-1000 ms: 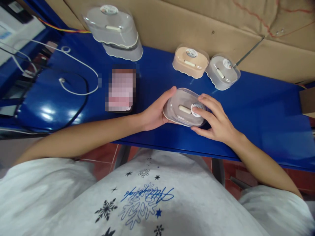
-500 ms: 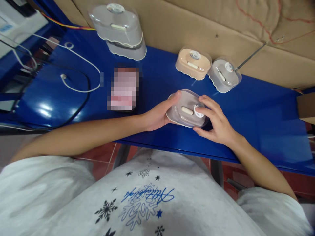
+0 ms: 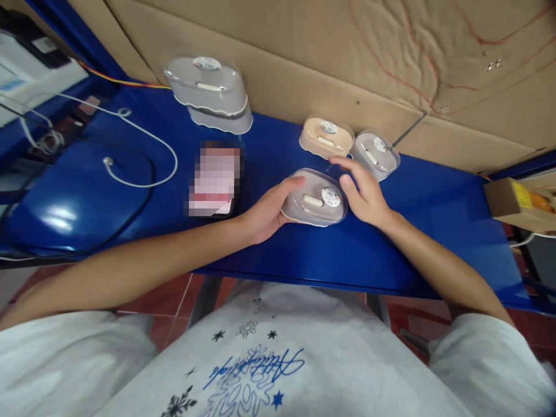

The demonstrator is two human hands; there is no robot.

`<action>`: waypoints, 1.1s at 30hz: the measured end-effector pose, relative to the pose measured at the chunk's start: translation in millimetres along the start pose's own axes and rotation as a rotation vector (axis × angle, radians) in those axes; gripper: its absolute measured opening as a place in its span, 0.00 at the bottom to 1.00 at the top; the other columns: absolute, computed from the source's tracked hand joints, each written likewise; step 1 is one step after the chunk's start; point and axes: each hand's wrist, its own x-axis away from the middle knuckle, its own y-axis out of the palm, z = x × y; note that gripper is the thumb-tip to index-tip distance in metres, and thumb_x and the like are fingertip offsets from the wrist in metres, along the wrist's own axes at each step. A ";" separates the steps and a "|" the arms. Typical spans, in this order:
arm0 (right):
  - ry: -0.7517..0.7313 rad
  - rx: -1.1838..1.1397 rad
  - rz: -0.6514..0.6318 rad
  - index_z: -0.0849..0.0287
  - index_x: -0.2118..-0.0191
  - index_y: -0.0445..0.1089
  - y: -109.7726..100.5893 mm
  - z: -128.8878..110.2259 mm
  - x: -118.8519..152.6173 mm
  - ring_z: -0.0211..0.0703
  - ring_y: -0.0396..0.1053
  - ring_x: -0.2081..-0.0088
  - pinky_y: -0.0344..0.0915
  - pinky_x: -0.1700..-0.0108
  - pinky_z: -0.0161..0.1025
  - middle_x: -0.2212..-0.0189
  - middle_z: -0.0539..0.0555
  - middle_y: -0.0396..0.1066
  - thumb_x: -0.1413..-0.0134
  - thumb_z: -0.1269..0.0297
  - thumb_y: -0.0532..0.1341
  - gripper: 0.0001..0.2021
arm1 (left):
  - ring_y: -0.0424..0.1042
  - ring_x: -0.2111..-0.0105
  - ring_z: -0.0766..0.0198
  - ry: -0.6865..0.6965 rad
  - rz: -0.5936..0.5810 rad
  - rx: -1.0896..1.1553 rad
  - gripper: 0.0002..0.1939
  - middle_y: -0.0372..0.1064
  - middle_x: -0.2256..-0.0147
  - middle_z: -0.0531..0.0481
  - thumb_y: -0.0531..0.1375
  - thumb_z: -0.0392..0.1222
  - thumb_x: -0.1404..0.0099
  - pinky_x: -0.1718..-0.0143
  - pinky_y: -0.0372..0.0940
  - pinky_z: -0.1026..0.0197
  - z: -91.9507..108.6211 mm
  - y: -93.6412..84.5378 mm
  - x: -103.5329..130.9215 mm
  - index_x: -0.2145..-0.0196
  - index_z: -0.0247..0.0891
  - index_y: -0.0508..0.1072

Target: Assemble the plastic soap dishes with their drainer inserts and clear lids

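A small grey container with a clear lid, a white handle and a round label is held over the blue table near its front. Around its left end wraps my left hand, thumb on the lid. My right hand is off the container, just to its right, with fingers apart and nothing in them. Behind the hands stand a peach container and another grey container, side by side. My right fingertips are in front of the peach one's lower edge.
Two larger grey containers are stacked at the back left of the blue table. A phone with a blurred screen lies left of my hands. Cables cross the left side; a cardboard box is at the right.
My right hand has let go of the container and moved up and away from its lid, leaving the label uncovered. My left hand still holds it. The camera view has shifted.
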 end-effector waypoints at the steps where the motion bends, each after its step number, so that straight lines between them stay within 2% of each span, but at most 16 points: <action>1: -0.022 -0.017 -0.033 0.47 0.30 0.71 2.8 -3.1 -6.1 0.57 0.73 0.30 0.69 0.26 0.61 0.32 0.58 0.76 0.20 0.40 0.48 0.29 | 0.84 0.46 0.47 0.024 0.007 0.001 0.19 0.85 0.48 0.41 0.66 0.54 0.27 0.51 0.80 0.53 1.1 -1.1 -1.1 0.47 0.38 0.81; 3: -0.092 -0.037 -0.103 0.48 0.27 0.68 10.3 -7.2 -12.1 0.60 0.68 0.26 0.66 0.24 0.63 0.27 0.60 0.71 0.24 0.34 0.52 0.33 | 0.83 0.46 0.47 0.077 0.028 -0.002 0.19 0.85 0.48 0.43 0.65 0.54 0.26 0.51 0.80 0.53 2.2 -3.5 -3.2 0.46 0.39 0.81; 5: -0.147 -0.004 -0.155 0.49 0.23 0.62 18.6 -6.6 -11.4 0.65 0.61 0.21 0.61 0.22 0.67 0.22 0.64 0.63 0.33 0.28 0.61 0.43 | 0.83 0.45 0.47 0.107 0.064 -0.009 0.19 0.84 0.47 0.42 0.64 0.55 0.25 0.53 0.81 0.54 2.1 -5.3 -4.7 0.46 0.40 0.81; 7: -0.157 0.054 -0.173 0.49 0.20 0.57 25.0 -1.8 -7.4 0.69 0.57 0.20 0.58 0.21 0.70 0.21 0.66 0.59 0.41 0.27 0.67 0.52 | 0.82 0.42 0.46 0.110 0.084 -0.003 0.20 0.83 0.45 0.42 0.63 0.57 0.23 0.54 0.81 0.54 1.7 -5.8 -5.2 0.46 0.40 0.80; 12: -0.146 0.144 -0.079 0.52 0.22 0.59 27.6 14.0 -13.5 0.71 0.60 0.22 0.57 0.21 0.71 0.23 0.69 0.63 0.40 0.29 0.69 0.50 | 0.78 0.35 0.48 0.057 0.093 0.150 0.28 0.81 0.39 0.42 0.53 0.66 0.18 0.37 0.76 0.50 0.9 -1.9 -3.6 0.38 0.43 0.77; 16: -0.122 0.206 -0.106 0.52 0.21 0.58 29.2 18.2 -51.1 0.70 0.59 0.21 0.55 0.20 0.71 0.23 0.66 0.63 0.38 0.27 0.65 0.50 | 0.81 0.38 0.46 -0.058 0.151 0.209 0.35 0.79 0.41 0.30 0.51 0.65 0.17 0.34 0.73 0.49 -1.2 2.6 1.3 0.32 0.33 0.69; 20: -0.109 0.288 -0.192 0.50 0.21 0.58 43.7 15.2 -86.8 0.69 0.60 0.22 0.59 0.22 0.71 0.22 0.63 0.63 0.36 0.25 0.62 0.49 | 0.85 0.46 0.42 -0.094 0.141 0.187 0.38 0.78 0.42 0.27 0.52 0.66 0.18 0.37 0.76 0.45 -2.0 5.4 6.7 0.29 0.31 0.63; 24: -0.069 0.354 -0.237 0.54 0.22 0.60 55.1 10.3 -93.9 0.73 0.58 0.21 0.60 0.23 0.72 0.20 0.65 0.59 0.37 0.21 0.57 0.51 | 0.86 0.49 0.42 -0.100 0.124 0.174 0.38 0.79 0.44 0.27 0.51 0.67 0.18 0.39 0.76 0.44 -0.5 4.7 7.9 0.29 0.31 0.63; 27: -0.083 0.317 -0.273 0.50 0.20 0.56 47.1 8.0 -88.9 0.69 0.56 0.20 0.56 0.20 0.70 0.19 0.59 0.58 0.33 0.20 0.48 0.50 | 0.86 0.51 0.42 -0.097 0.113 0.145 0.38 0.80 0.45 0.27 0.51 0.65 0.18 0.39 0.76 0.43 -0.3 2.3 5.6 0.29 0.30 0.63; 30: -0.107 0.282 -0.173 0.48 0.18 0.53 28.7 10.7 -84.6 0.57 0.59 0.21 0.57 0.19 0.61 0.22 0.51 0.63 0.26 0.27 0.38 0.44 | 0.87 0.52 0.41 -0.081 0.111 0.126 0.38 0.80 0.45 0.27 0.50 0.66 0.18 0.39 0.75 0.42 -0.2 -0.4 2.1 0.28 0.30 0.62; 33: -0.075 0.309 -0.011 0.50 0.21 0.59 13.4 17.6 -81.0 0.57 0.59 0.21 0.56 0.18 0.61 0.23 0.52 0.65 0.25 0.30 0.36 0.43 | 0.87 0.52 0.42 -0.074 0.108 0.124 0.38 0.80 0.43 0.26 0.50 0.66 0.18 0.38 0.75 0.42 0.7 -2.3 -0.6 0.27 0.31 0.62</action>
